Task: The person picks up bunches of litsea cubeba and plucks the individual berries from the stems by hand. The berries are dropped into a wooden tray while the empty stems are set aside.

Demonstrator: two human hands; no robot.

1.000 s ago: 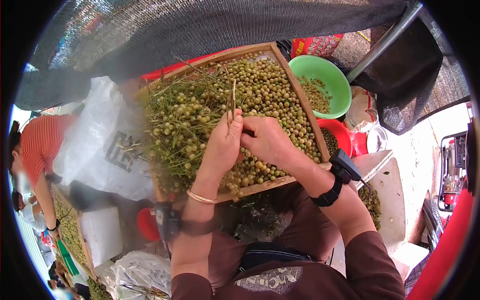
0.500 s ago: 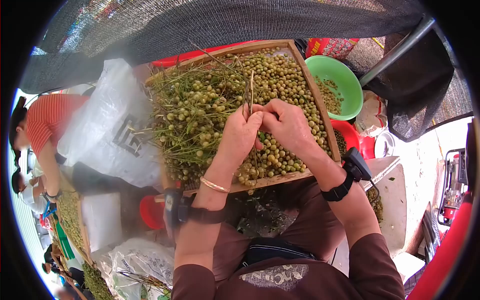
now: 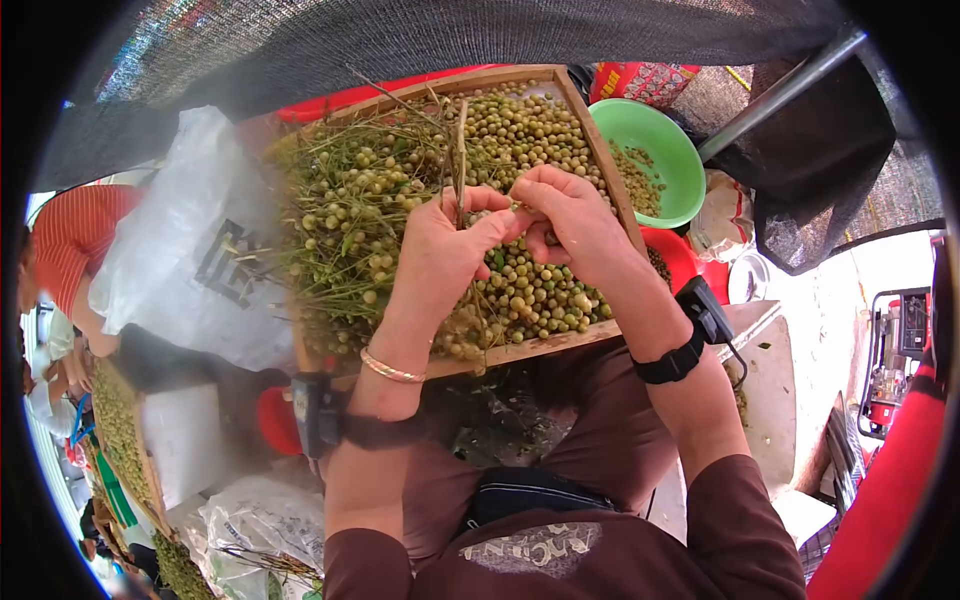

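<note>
A wooden-framed tray [image 3: 625, 215] holds many round yellow-green fruits [image 3: 530, 290], loose on the right and still on thin green stems [image 3: 350, 180] on the left. Above the tray, my left hand [image 3: 445, 240] is closed on a brown twig [image 3: 460, 150] that stands up between thumb and fingers. My right hand [image 3: 580, 225] meets the left fingertips over the fruits, its thumb and fingers pinched. Whatever lies between the right fingertips is too small to name.
A green basin [image 3: 685, 170] with small fruits stands beyond the tray's right side, near a metal pole [image 3: 780, 95]. White plastic bag [image 3: 190, 270] lies at left, beside a person in a striped red shirt [image 3: 75, 235]. Dark netting [image 3: 400, 35] hangs across the top.
The view has shifted, so the tray and basin appear further left and slightly higher. My right fingers have shifted at the left fingertips and are more spread at the knuckles. The left hand keeps the twig.
</note>
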